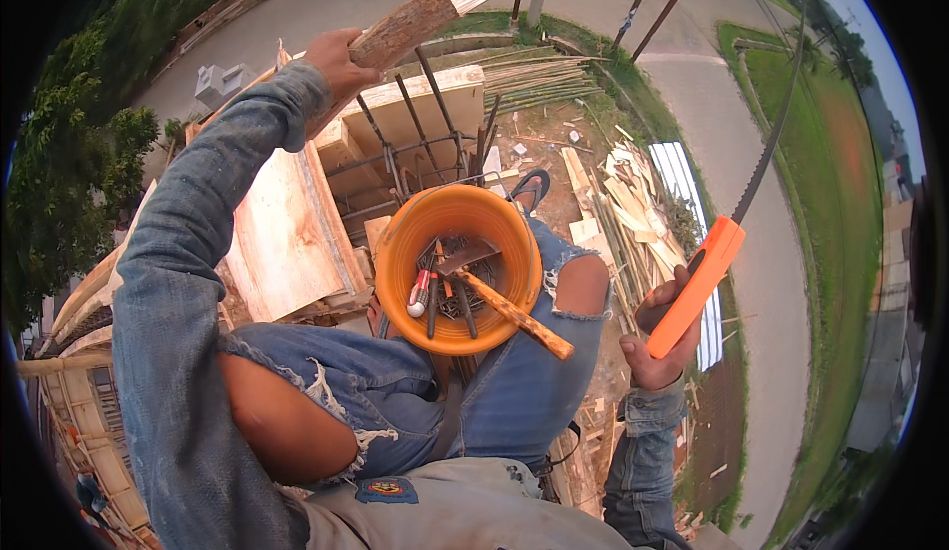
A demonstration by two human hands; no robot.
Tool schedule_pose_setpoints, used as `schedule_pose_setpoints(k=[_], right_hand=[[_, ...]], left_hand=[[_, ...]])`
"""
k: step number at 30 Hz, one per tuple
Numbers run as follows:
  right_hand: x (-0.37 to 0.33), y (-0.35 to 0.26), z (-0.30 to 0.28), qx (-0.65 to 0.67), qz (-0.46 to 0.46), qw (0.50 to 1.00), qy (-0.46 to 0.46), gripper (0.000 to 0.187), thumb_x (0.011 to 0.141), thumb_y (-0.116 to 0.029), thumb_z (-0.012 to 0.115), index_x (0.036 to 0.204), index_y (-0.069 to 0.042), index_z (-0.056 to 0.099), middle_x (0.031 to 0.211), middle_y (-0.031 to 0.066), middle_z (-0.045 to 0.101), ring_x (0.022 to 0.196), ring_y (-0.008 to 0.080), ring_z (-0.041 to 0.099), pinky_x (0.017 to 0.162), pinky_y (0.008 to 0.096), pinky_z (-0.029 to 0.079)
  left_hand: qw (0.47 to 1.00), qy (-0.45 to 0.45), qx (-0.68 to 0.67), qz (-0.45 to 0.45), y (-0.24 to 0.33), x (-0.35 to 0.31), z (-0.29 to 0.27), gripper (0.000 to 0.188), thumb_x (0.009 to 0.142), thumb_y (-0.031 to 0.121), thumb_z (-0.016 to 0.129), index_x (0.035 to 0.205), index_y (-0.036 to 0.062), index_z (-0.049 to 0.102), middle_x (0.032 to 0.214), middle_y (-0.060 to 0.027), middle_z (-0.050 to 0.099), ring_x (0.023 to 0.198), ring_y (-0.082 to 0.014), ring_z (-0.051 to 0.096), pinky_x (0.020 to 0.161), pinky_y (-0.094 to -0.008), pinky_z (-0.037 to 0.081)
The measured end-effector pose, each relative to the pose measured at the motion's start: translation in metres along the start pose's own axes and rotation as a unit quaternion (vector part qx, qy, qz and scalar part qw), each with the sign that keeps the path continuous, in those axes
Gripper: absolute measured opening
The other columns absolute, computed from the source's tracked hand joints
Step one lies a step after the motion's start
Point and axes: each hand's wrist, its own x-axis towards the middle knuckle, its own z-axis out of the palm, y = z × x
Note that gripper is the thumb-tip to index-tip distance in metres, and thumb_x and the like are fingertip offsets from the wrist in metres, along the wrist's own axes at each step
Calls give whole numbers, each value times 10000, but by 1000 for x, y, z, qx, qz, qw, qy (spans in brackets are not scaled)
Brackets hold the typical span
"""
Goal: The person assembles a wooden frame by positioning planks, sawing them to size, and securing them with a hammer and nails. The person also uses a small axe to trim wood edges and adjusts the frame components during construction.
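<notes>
My right hand (664, 328), at the right, is closed around the orange handle of a pruning saw (707, 278). Its long, dark toothed blade points up and away from me. At the far left, my left hand (341, 66) grips a rough brown piece of timber (405, 31) with a pale, splintered far end. Between my knees sits an orange bucket (395, 219). In it lie a hammer (519, 318), whose wooden handle juts over the rim, a red-and-white-handled screwdriver (420, 293), other dark tools and what look like nails.
Steel rebar rods (435, 90) stand upright beyond the bucket, next to wooden formwork boards (287, 229). Far below, scrap wood (633, 199) lies piled near white corrugated sheets (682, 179). Bamboo poles (544, 81) and a paved road (736, 135) lie farther off. I sit high above the ground.
</notes>
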Motion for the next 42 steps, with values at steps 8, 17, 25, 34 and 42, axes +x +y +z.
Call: schedule_pose_setpoints(k=[8,17,25,34,42], right_hand=[[27,4,36,-25,-28,995,-91,751,690,-268,855,1272,36,493,892,6,501,685,98,480,626,237,430],[29,11,50,-91,13,995,-41,495,794,-310,758,1106,44,607,735,26,553,650,116,539,610,259,456],[41,-17,79,-85,-30,986,-137,295,776,-99,702,1010,61,617,692,79,597,586,180,600,575,286,479],[38,-12,108,-115,-47,977,-175,290,754,-30,708,1013,54,610,804,147,633,659,268,642,594,328,506],[14,-16,127,-19,106,993,-57,502,782,-28,683,1229,92,489,1037,208,672,886,248,707,761,296,554]], left_hand=[[996,11,31,87,-44,59,-2,516,639,238,727,1081,-2,613,884,-230,660,820,-340,650,776,-408,500],[996,9,14,85,-48,58,18,584,622,224,721,1140,-7,580,919,-229,652,851,-338,642,792,-402,494],[997,49,13,64,-62,58,29,662,610,222,723,1210,-1,556,1002,-223,643,928,-348,619,864,-391,470],[975,122,-149,107,-25,69,31,613,851,556,573,1144,20,622,933,-226,671,896,-342,663,838,-435,509],[963,264,14,-62,42,81,55,627,970,593,279,925,111,678,839,-188,677,847,-405,646,747,-499,511]])
